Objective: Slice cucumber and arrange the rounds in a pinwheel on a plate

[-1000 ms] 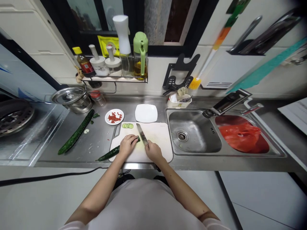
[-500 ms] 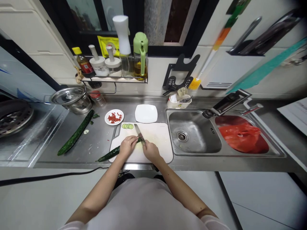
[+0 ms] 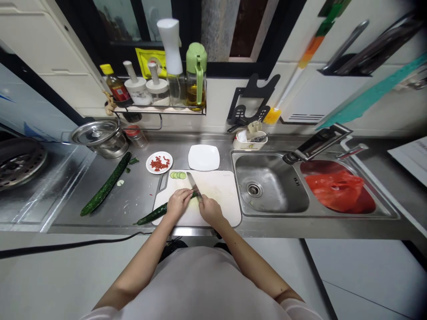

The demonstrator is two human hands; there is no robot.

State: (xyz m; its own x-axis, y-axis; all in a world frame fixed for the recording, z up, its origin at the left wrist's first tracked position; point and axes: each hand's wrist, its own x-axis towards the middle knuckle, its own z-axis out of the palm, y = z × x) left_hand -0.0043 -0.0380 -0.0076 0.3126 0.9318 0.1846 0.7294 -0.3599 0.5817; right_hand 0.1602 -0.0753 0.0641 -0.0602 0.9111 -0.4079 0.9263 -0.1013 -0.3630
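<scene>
One cucumber lies across the left edge of the cutting board, held by the left grip; the right grip is closed around a knife, perhaps touching the cucumber's end.

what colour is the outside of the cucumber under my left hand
The cucumber is dark green outside, seen best in the head view.

Two hands in play, left hand and right hand, and there's one knife! Two cucumbers, one cutting board, and the slices — at least three, overlapping too tightly for an exact call. Two white plates! Up on one shelf: three bottles, two white-lidded jars. Then one red-lidded jar, one pot, one red bag — two sink basins.
</scene>
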